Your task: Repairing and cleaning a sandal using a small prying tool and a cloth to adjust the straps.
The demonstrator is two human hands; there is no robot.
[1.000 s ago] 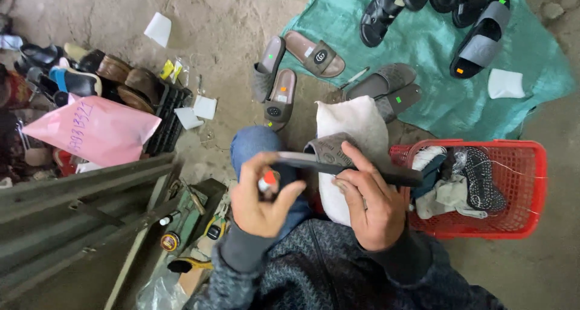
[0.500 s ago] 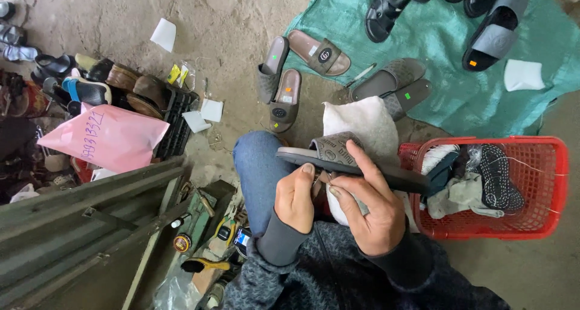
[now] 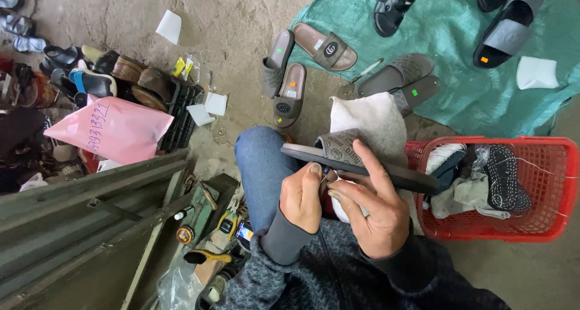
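A grey slide sandal [image 3: 338, 148] with a dark sole lies across my lap, over my blue-jeaned knee. My left hand [image 3: 300, 196] is closed at the sole's near edge, with its thumb and fingers pinching a thin metal needle-like tool [image 3: 326, 176]. My right hand [image 3: 370, 210] grips the sandal from below, its index finger stretched up over the sole. The two hands touch at the thumbs. What the tool's tip does is hidden.
A red plastic basket [image 3: 544, 225] with rags and thread stands at right. Several sandals lie on a teal tarp [image 3: 459, 92] ahead. A pink bag [image 3: 112, 129], a shoe pile, a green metal case [image 3: 90, 225] and small tools sit at left.
My left hand no longer shows the small red-capped thing it held and has moved right to the sandal's edge. The right hand stays on the sandal.
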